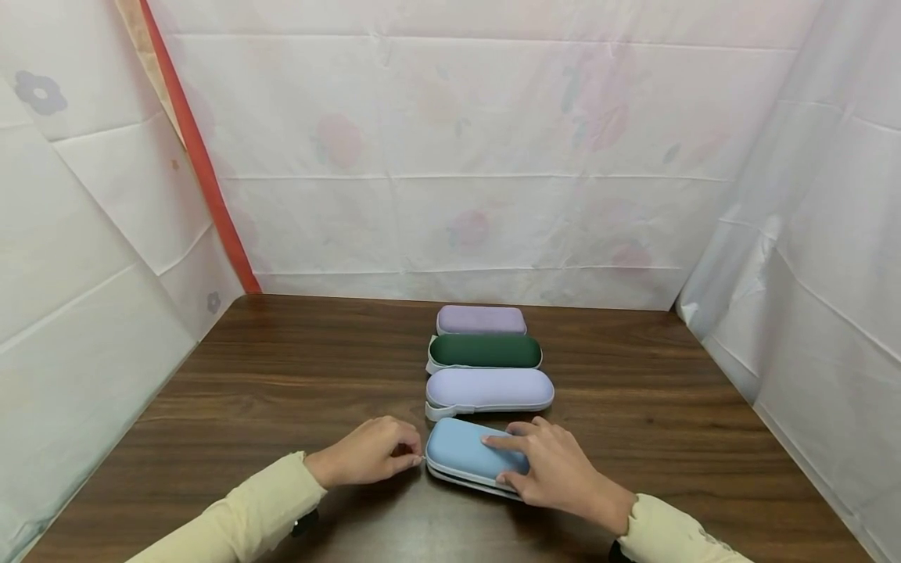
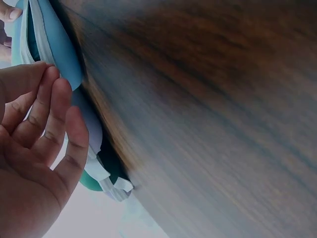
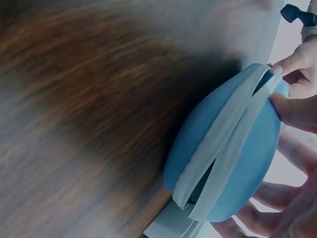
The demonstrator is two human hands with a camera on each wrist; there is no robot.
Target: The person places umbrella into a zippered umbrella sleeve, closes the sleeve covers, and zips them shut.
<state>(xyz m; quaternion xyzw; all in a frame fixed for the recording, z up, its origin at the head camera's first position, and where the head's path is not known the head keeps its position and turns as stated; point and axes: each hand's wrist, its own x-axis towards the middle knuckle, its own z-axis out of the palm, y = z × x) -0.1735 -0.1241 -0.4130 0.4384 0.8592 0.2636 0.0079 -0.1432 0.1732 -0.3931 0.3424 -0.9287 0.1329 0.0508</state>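
A light blue zip-up glasses case [image 1: 464,450] lies slightly slanted on the wooden table, its pale zipper [image 3: 230,134] facing the near side and partly parted. My left hand [image 1: 376,452] is at the case's left end, thumb and forefinger pinching at the zipper's end; their tips hide the zipper pull. My right hand [image 1: 559,469] holds the case from its right part, the thumb near the zipper edge and the fingers spread over the lid. What is inside the case cannot be seen.
Behind the blue case lie a lavender case [image 1: 490,387], a dark green case [image 1: 486,351] and a purple case [image 1: 482,320], lined up toward the back. White cloth [image 1: 450,156] hangs behind the brown table [image 1: 296,375] and at both sides.
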